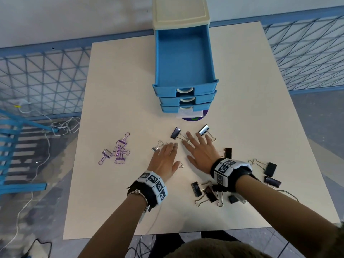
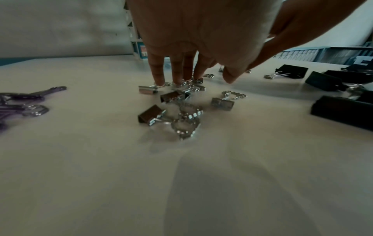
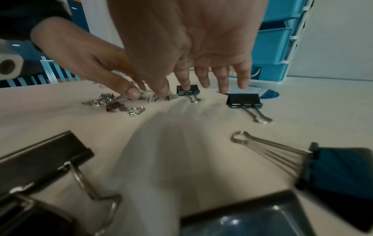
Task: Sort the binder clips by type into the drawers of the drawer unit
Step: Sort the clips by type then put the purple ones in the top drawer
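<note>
The drawer unit [image 1: 180, 15] stands at the table's far side, its top blue drawer [image 1: 186, 85] pulled out and empty. Several small silver clips [image 2: 173, 95] lie under my left hand [image 1: 171, 153], whose straight fingers [image 2: 159, 78] touch the farthest ones. My right hand [image 1: 195, 146] is spread flat beside it, its thumb [image 3: 163, 91] against one small silver clip [image 3: 172, 97]. Its index finger rests on a black clip [image 3: 187, 89], and a second black clip [image 1: 203, 129] lies by the other fingertips. Purple wire clips [image 1: 117, 151] sit in a pile at the left.
More black clips [image 1: 270, 169] lie around and behind my right wrist, several near the table's right edge. A purple disc [image 1: 193, 119] lies under the unit's front. Blue mesh fencing [image 1: 46, 81] surrounds the table, and cables [image 1: 61, 127] trail on the floor at left.
</note>
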### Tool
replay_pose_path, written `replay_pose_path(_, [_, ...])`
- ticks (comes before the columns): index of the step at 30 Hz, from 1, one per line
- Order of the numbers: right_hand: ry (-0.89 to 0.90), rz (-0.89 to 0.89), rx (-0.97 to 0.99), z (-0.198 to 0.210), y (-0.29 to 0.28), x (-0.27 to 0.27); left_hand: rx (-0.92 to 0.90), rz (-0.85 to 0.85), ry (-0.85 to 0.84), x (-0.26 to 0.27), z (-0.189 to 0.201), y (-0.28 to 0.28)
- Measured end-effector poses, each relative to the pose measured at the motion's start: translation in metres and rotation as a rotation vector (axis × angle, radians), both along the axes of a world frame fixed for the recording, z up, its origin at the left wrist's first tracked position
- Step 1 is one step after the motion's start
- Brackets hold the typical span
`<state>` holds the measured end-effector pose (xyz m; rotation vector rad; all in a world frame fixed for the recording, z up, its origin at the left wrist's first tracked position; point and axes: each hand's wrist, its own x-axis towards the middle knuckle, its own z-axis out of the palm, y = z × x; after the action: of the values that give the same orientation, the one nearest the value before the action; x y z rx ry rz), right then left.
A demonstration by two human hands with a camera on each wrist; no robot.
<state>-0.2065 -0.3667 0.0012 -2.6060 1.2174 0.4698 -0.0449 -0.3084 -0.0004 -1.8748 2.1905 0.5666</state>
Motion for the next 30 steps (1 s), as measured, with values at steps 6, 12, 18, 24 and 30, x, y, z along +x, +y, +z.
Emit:
replay_pose_path(6, [0.009,0.043,-0.009,-0.008,0.003,0.004,-0.104,0.073,0.186,0.0,0.013,-0.002])
replay_pose_path(12, [0.037,0.019,-0.057,-0.006,0.014,-0.017,-0.008,0.113,0.129,-0.016,0.017,-0.03])
replay_pose_path(18, [-0.077,0.005,-0.145,-0.007,0.027,-0.053,0.052,0.027,0.145,-0.051,0.014,-0.041])
replay_pose_path(24, [-0.2,-0.168,-0.136,0.004,0.037,-0.107,0.071,-0.103,0.191,-0.091,0.01,-0.028])
replay_pose_path(30, [-0.203,-0.45,-0.015,0.004,0.061,-0.17,-0.042,-0.058,0.273,-0.096,0.009,-0.043])
